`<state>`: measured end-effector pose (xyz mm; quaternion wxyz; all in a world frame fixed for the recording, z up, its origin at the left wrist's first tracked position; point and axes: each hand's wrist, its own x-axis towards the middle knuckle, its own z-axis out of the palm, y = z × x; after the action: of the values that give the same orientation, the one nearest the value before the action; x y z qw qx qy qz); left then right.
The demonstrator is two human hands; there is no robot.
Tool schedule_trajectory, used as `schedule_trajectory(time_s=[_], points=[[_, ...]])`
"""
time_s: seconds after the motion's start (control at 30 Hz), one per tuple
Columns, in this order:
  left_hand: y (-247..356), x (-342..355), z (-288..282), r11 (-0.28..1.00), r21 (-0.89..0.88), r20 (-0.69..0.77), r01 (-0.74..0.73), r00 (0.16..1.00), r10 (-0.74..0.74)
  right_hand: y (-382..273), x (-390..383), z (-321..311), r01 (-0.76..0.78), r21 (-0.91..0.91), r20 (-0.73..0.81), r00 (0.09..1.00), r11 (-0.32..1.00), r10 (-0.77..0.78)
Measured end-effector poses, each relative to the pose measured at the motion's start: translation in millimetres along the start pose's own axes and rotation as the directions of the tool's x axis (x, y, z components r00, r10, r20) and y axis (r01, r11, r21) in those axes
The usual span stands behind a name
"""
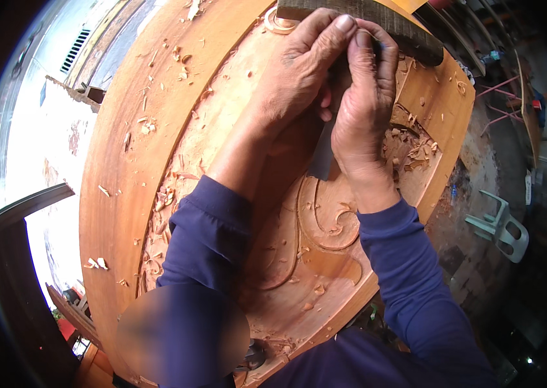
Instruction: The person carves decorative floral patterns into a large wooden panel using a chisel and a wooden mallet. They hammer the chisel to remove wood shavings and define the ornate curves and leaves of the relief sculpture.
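Note:
My left hand (302,71) and my right hand (367,103) are close together at the top middle, thumbs side by side, fingers closed. Between them a flat grey metal blade (321,158), apparently a chisel's, points down toward me; its handle is hidden by my fingers. Below the blade lies a brown wooden panel (115,213) with a raised border and carved scrolls (335,223). The blade's end is just above a curved groove, and I cannot tell whether it touches the wood. Just beyond my fingertips a dark wooden block (409,40) lies across the panel.
Curled wood shavings (416,152) are scattered over the panel. A dark round object (255,352) sits at its near edge. To the right, a pale green plastic stool (501,226) lies on the floor. A dark beam (31,207) stands at the left.

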<state>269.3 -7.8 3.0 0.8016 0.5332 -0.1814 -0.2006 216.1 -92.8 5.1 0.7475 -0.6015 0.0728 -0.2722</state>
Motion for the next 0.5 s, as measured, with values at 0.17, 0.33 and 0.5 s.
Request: schedule_trajectory(time_s=[0.17,0.33,0.5], points=[[-7,-3,-3,0.983,0.145,-0.1,-0.113,0.987,0.128,-14,-22,2,-0.157,-0.016,0.071,0.985,0.987,0.158],[2,-18,7,0.992,0.007,-0.171,-0.125,0.977,0.125,-10,-8,-2,-0.155,0.053,0.065,0.986,0.987,0.151],[5,-17,13,0.98,-0.191,-0.113,-0.052,0.993,0.031,1,5,-1,0.073,-0.101,-0.032,0.997,0.992,-0.077]])
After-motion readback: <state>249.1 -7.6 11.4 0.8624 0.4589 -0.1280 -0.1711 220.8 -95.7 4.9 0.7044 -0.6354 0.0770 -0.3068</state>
